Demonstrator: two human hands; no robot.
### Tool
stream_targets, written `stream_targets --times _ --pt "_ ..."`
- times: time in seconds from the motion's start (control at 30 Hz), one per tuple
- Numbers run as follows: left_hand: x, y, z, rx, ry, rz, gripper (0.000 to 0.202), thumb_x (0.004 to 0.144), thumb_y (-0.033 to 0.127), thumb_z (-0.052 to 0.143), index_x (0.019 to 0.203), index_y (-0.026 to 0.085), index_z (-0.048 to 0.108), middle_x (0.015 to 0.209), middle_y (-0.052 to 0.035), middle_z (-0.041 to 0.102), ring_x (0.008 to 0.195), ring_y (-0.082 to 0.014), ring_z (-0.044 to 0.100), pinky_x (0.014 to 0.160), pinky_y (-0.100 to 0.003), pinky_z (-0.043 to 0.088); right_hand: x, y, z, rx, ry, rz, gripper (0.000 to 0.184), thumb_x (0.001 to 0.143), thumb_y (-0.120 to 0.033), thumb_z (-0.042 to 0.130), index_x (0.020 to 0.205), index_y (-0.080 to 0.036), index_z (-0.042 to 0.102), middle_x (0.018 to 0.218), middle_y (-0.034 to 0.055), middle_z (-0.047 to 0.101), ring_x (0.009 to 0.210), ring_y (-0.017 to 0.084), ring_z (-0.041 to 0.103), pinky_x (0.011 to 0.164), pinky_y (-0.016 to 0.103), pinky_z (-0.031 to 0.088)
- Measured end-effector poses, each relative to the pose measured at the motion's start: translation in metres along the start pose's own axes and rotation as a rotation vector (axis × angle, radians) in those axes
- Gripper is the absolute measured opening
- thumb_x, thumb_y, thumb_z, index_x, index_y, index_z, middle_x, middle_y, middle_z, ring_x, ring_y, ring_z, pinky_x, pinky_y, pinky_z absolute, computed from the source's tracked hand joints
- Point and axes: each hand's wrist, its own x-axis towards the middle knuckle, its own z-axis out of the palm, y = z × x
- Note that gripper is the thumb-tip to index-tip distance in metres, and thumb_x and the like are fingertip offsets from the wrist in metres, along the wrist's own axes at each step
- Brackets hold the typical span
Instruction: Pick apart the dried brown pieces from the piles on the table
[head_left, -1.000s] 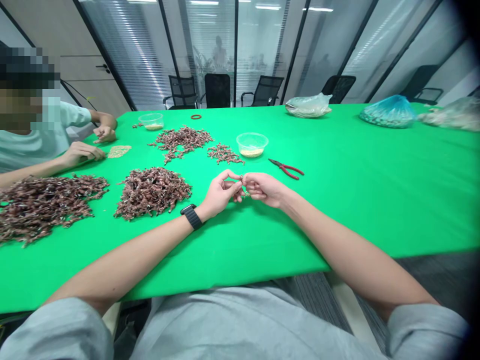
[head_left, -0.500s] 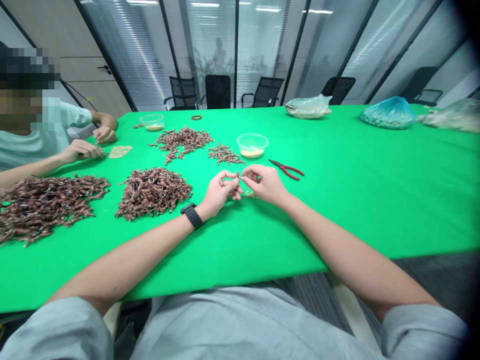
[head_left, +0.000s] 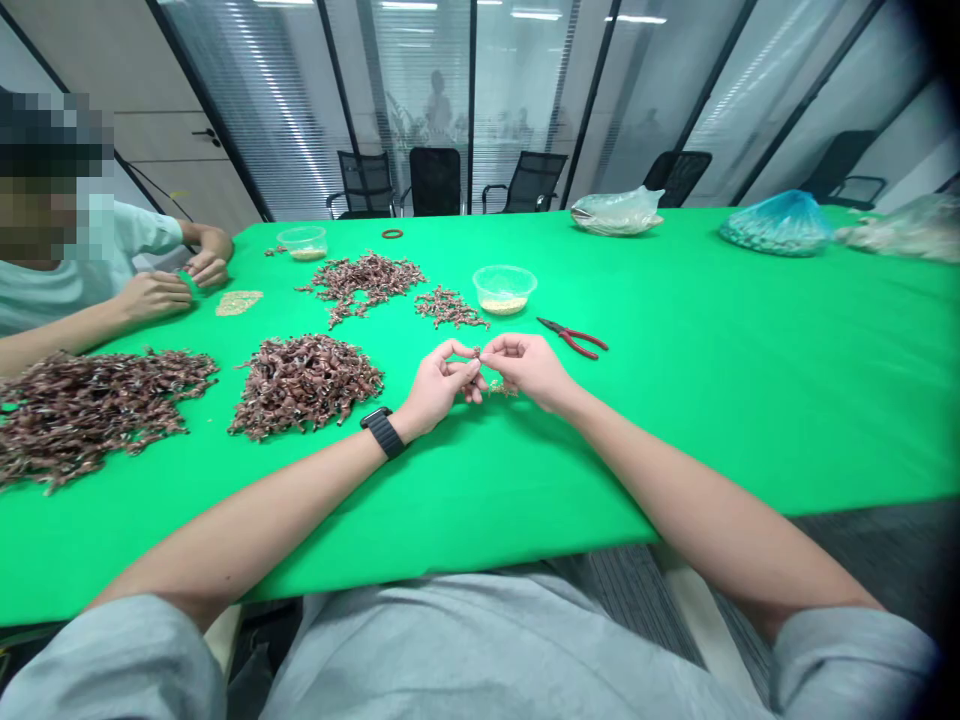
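Note:
Between the fingertips of both my hands is a small reddish-brown piece (head_left: pixel 476 353), too small to name. My left hand (head_left: pixel 439 388), with a dark watch on its wrist, pinches it from the left. From the right, the thumb and forefinger of my right hand (head_left: pixel 531 370) close on its other end. Below the fingers lie small gold-coloured bits (head_left: pixel 504 389) on the green cloth. Just beyond my hands are a small heap of brown pieces (head_left: pixel 448 307) and a clear plastic bowl (head_left: pixel 505 283) with yellowish bits in its bottom. Red-handled pliers (head_left: pixel 574 338) lie to the right.
Larger brown heaps (head_left: pixel 307 388) (head_left: pixel 97 410) spread leftward, another heap (head_left: pixel 367 282) further back. A co-worker's hands (head_left: pixel 161 292) work at the left, near flat pale bits (head_left: pixel 239 303) and a second bowl (head_left: pixel 304 243). Filled plastic bags (head_left: pixel 776 228) stand at the far right.
My right hand's fingers have shifted slightly in against the left fingertips. The co-worker's nearer hand has moved a little left and up. The heaps, bowls and pliers have stayed put.

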Motion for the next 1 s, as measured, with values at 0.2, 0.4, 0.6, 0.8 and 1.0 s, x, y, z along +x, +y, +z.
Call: stream_targets --times 0.2,0.4,0.6,0.8,1.0 --pt "0.002 -0.002 -0.003 -0.036 -0.027 -0.044 0.043 0.080 0.046 0.078 0.097 0.018 0.050 0.069 -0.0025 0.072 0.049 -0.0119 0.064 0.049 -0.019 0.046 0.004 0.002 -0.006 0.104 -0.043 0.129 0.039 0.065 -0.048 0.085 0.083 -0.018 0.067 0.057 -0.0058 0.045 0.048 0.009 0.035 0.044 0.024 0.028" --pt "0.005 -0.004 -0.006 -0.107 -0.048 -0.082 0.039 0.081 0.041 0.078 0.096 0.017 0.052 0.069 -0.0029 0.072 0.049 -0.0113 0.063 0.048 -0.019 0.046 0.005 0.004 -0.011 -0.385 0.043 -0.402 0.016 0.084 -0.033 0.070 0.086 -0.018 0.073 0.064 -0.0014 0.056 0.058 0.012 0.042 0.056 0.027 0.032" --pt "0.003 -0.002 -0.004 -0.126 -0.048 -0.098 0.037 0.081 0.039 0.078 0.096 0.016 0.052 0.068 -0.0030 0.071 0.049 -0.0113 0.062 0.048 -0.019 0.046 0.004 0.008 -0.014 -0.575 0.013 -0.601 0.013 0.090 -0.025 0.061 0.090 -0.018 0.073 0.079 0.0035 0.068 0.063 0.014 0.050 0.063 0.028 0.036" --pt "0.002 -0.001 -0.003 -0.117 -0.026 -0.074 0.039 0.080 0.040 0.078 0.095 0.016 0.051 0.067 -0.0029 0.071 0.050 -0.0111 0.062 0.048 -0.019 0.046 0.001 0.010 -0.002 -0.536 0.127 -0.469 0.012 0.085 -0.027 0.064 0.084 -0.017 0.071 0.057 -0.0027 0.052 0.053 0.012 0.043 0.058 0.027 0.034" --pt "0.001 -0.003 0.000 0.004 0.010 0.037 0.045 0.081 0.046 0.078 0.097 0.018 0.047 0.068 -0.0011 0.071 0.051 -0.0127 0.065 0.050 -0.020 0.048 -0.003 0.007 0.015 0.063 0.133 0.049 0.029 0.072 -0.042 0.077 0.080 -0.016 0.066 0.055 -0.0039 0.052 0.047 0.009 0.039 0.045 0.024 0.029"
